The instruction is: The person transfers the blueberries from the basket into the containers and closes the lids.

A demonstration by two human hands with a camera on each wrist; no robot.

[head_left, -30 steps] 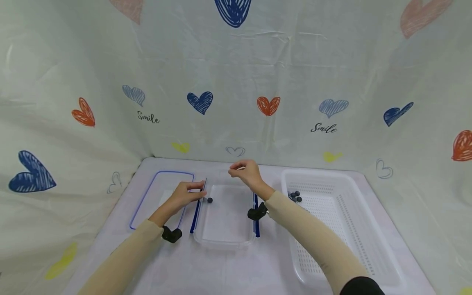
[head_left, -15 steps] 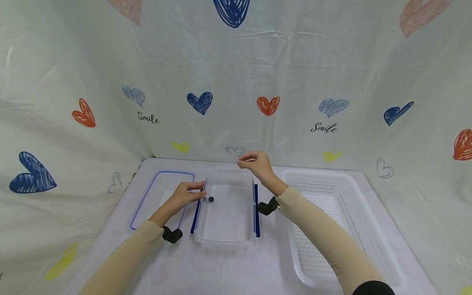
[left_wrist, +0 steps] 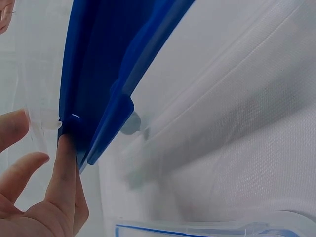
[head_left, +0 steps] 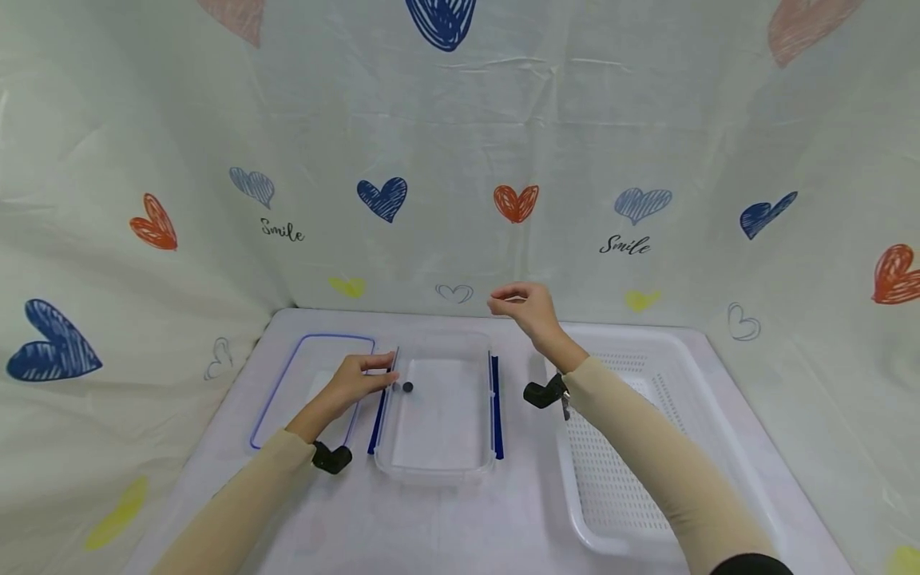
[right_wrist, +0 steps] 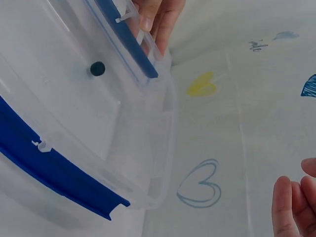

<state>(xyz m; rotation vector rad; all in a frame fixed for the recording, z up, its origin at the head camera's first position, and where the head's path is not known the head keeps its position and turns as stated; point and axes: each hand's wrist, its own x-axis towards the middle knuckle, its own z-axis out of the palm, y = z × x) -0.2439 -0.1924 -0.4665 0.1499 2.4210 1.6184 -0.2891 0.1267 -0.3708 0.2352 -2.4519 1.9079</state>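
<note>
In the head view a clear plastic box (head_left: 438, 423) with blue side latches stands in the middle of the table. One small dark ball (head_left: 407, 387) lies inside it, near the left wall; the right wrist view shows the same ball (right_wrist: 98, 68). My left hand (head_left: 355, 379) grips the box's left wall, thumb and fingers on either side. Up close, a fingertip of it reaches under the blue latch (left_wrist: 98, 69). My right hand (head_left: 528, 311) is in the air beyond the box's back right corner, fingers bent loosely and nothing visible between them.
A clear lid with a blue seal (head_left: 276, 387) lies left of the box. To the right stands a white perforated basket (head_left: 575, 495), partly covered by my right sleeve (head_left: 647, 447). A curtain printed with hearts (head_left: 460, 160) hangs behind and around the table.
My right hand has moved right and up, away from the box. The dark balls seen in the basket one second ago are now hidden behind my right arm. My left hand keeps its place.
</note>
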